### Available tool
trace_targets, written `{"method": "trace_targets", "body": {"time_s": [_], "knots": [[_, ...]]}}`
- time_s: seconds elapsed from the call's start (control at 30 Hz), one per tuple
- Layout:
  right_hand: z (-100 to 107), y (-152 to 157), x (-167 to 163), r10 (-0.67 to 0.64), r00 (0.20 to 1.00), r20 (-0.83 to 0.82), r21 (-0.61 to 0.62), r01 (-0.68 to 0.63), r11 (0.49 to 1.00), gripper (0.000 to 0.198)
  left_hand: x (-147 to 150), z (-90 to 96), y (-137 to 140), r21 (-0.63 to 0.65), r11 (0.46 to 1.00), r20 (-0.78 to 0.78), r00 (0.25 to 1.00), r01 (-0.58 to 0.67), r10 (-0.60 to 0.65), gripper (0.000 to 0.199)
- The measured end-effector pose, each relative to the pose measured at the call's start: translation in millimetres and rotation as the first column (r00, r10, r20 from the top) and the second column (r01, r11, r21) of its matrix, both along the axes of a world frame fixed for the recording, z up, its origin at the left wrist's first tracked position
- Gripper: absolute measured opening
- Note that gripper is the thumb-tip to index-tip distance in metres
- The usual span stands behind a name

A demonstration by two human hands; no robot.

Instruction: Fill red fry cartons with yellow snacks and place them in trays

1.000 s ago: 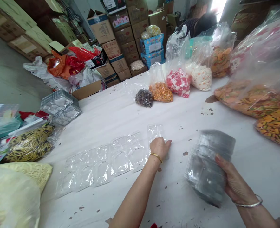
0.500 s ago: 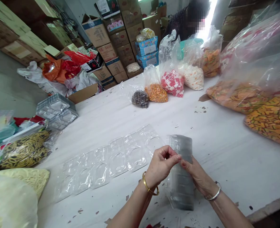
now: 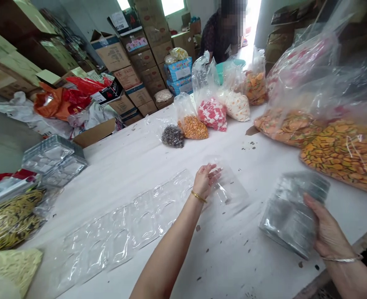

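The left hand (image 3: 203, 180), a gold bangle (image 3: 198, 197) at its wrist, reached out over the middle of the counter (image 3: 239, 257); its fingers were loosely curled and partly spread at the near edge of a single clear tray (image 3: 231, 193), which was blurred and lay just beyond the end of a row of trays; whether they pinched that edge or only touched it, I could not tell. The row of clear trays (image 3: 121, 232) lay flat on the counter, side by side, running down towards the near left. The right hand (image 3: 330, 228), with a silver bangle (image 3: 342, 259), was closed around the side of a thick stack of clear trays (image 3: 291, 214), the thumb lying across its face; the stack was tilted, near the right edge of the counter. Further back stood small bags of dark (image 3: 173, 136), orange (image 3: 193, 127) and pink-and-white pieces (image 3: 212, 113); a large bag of orange slices (image 3: 345, 153) rested at the right; beyond the counter were piled cardboard boxes (image 3: 147, 62) and a person in dark clothing (image 3: 216, 35).
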State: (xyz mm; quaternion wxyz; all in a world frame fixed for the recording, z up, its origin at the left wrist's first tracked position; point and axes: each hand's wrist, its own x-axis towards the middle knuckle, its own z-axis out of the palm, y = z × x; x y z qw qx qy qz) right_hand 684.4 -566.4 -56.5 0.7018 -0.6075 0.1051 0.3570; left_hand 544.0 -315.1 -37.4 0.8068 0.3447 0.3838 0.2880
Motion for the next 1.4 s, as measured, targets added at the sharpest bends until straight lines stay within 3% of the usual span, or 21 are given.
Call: {"method": "trace_targets", "body": {"time_s": [0.07,0.13,0.2,0.27,0.3,0.37,0.47,0.53,0.67,0.77,0.87,0.93,1.03,1.13,1.3,1.4], "knots": [[4.5,-3.1,3.1,0.023,0.998,-0.058,0.018,-0.022,1.0,0.034,3.1,-16.5,10.7,0.054,0.997,-0.114,0.991,-0.057,0.063,0.029],[9.7,2.1,-4.9,0.086,0.995,-0.052,0.041,-0.084,0.996,0.041,-4.2,-25.4,13.3,0.192,0.974,-0.263,0.95,-0.117,0.166,0.039],[13.8,14.3,-19.9,0.188,0.982,0.013,0.045,-0.188,0.981,0.05,-18.1,-21.9,6.3,0.404,0.906,-0.337,0.901,-0.125,0.275,0.058],[16.8,30.3,-37.5,0.284,0.957,0.063,0.058,-0.288,0.956,0.058,-32.6,-4.7,-9.8,0.592,0.805,-0.35,0.891,-0.029,0.289,0.055],[18.1,38.5,-46.4,0.331,0.939,0.088,0.074,-0.338,0.938,0.06,-38.3,7.8,-20.5,0.641,0.765,-0.362,0.902,0.058,0.235,0.045],[20.4,52.9,-62.7,0.414,0.896,0.162,0.117,-0.433,0.894,0.059,-45.4,35.5,-43.8,0.633,0.715,-0.421,0.907,0.297,-0.004,0.027],[22.4,64.5,-79.9,0.494,0.83,0.259,0.174,-0.543,0.822,0.054,-45.8,67.0,-72.7,0.557,0.644,-0.447,0.843,0.524,-0.299,0.022],[22.4,64.3,-85.3,0.512,0.816,0.267,0.204,-0.567,0.798,0.053,-42.2,74.4,-83.4,0.51,0.675,-0.425,0.838,0.534,-0.342,0.022],[23.3,52.0,-86.6,0.531,0.825,0.192,0.287,-0.565,0.774,0.058,-32.1,66.6,-94.8,0.267,0.848,-0.223,0.885,0.458,-0.408,0.029],[28.6,40.8,-86.1,0.527,0.844,0.099,0.381,-0.522,0.764,0.055,-24.3,60.6,-106.2,0.162,0.91,-0.116,0.923,0.381,-0.366,0.033],[31.8,29.8,-83.2,0.496,0.866,-0.059,0.431,-0.427,0.795,0.044,-18.6,61.0,-116.4,0.116,0.933,-0.059,0.94,0.34,-0.335,0.034],[29.2,20.5,-75.8,0.418,0.883,-0.212,0.417,-0.305,0.856,0.032,-14.2,62.0,-116.3,0.054,0.946,-0.008,0.947,0.321,-0.321,0.033],[20.2,1.5,-52.9,0.159,0.927,-0.339,0.299,-0.054,0.953,0.022,2.2,57.0,-101.6,-0.012,0.968,0.028,0.968,0.25,-0.25,0.032],[13.1,-19.7,-22.9,-0.055,0.947,-0.315,0.205,0.125,0.971,0.022,36.8,37.9,-75.2,-0.007,0.99,0.065,0.988,0.139,-0.139,0.028],[13.0,-39.7,4.2,-0.151,0.964,-0.218,0.121,0.181,0.976,0.03,98.1,-7.7,-34.4,-0.126,0.992,0.038,0.999,0.015,-0.01,0.02],[14.5,-37.0,0.3,-0.099,0.982,-0.162,0.111,0.117,0.987,0.038,104.5,-24.7,-17.3,-0.113,0.992,-0.112,0.992,-0.062,0.049,0.017]]}}
